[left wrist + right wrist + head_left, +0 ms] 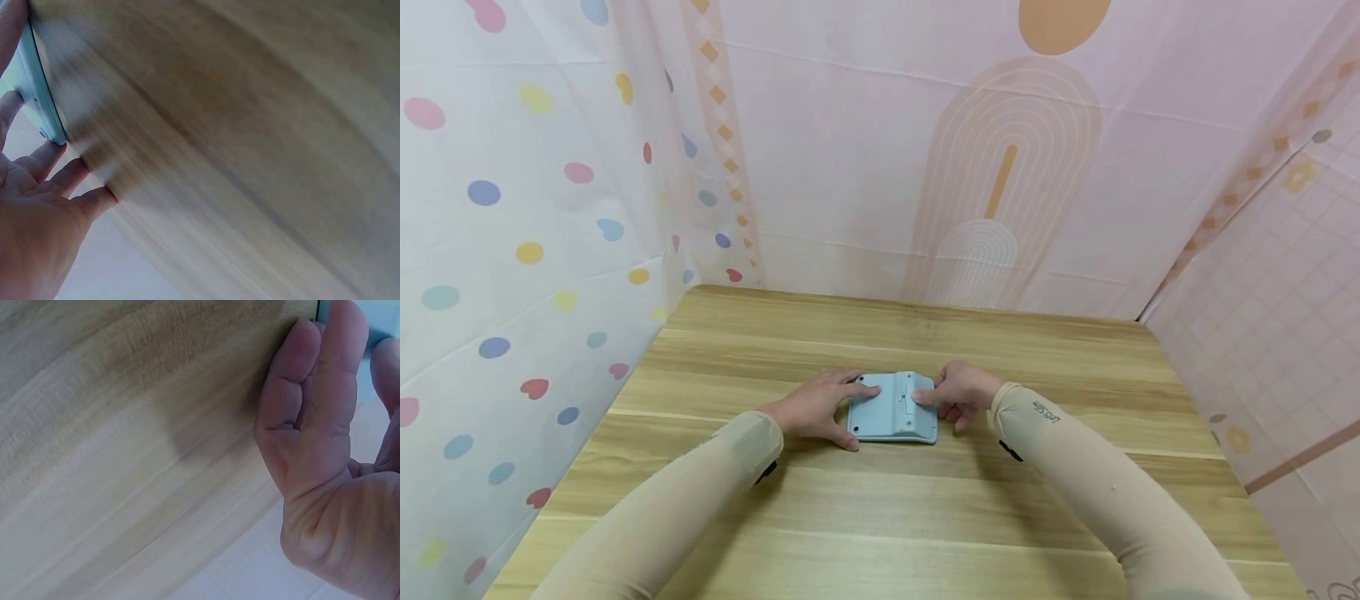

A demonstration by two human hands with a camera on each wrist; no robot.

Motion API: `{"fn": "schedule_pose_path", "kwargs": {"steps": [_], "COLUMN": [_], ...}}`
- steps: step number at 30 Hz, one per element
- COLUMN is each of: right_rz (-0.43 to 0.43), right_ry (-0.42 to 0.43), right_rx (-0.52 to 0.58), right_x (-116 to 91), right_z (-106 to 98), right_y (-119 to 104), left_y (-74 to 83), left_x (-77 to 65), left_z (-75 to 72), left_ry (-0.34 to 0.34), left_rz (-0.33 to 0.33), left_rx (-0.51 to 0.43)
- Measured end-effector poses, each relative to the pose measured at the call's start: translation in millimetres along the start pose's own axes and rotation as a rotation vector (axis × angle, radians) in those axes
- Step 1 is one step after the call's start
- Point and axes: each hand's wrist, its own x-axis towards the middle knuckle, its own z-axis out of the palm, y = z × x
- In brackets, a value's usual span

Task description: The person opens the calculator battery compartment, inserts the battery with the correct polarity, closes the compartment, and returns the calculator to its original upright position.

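Observation:
A light-blue calculator (878, 414) lies back side up on the table, its raised battery section and narrow battery cover (911, 402) showing in the head view. My left hand (811, 406) holds its left end, the thumb at the near left corner and the index finger across the back. In the left wrist view the other fingertips (107, 195) touch the tabletop past the end. From the right, my right hand (967, 392) grips the opposite edge, its thumb on the battery cover and its other fingers curled beside the edge. The calculator's front is hidden underneath.
The wood-grain table (880, 517) ends at a patterned pink curtain (835, 167) behind. A dotted white curtain (550, 300) stands along the left, and another pale curtain (1262, 292) along the right. Both sleeved forearms reach in over the table from the near side.

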Motion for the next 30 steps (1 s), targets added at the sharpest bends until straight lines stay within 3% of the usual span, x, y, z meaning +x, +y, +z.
{"fn": "schedule_pose_path", "kwargs": {"steps": [30], "right_rz": [0.022], "right_ry": [-0.017], "right_rx": [0.013], "right_x": [5.4], "right_z": [-4.9], "right_y": [4.5], "left_y": [-3.2], "left_x": [-1.3], "left_z": [1.3], "left_ry": [0.011], "left_rz": [0.013], "left_rx": [-0.006]}}
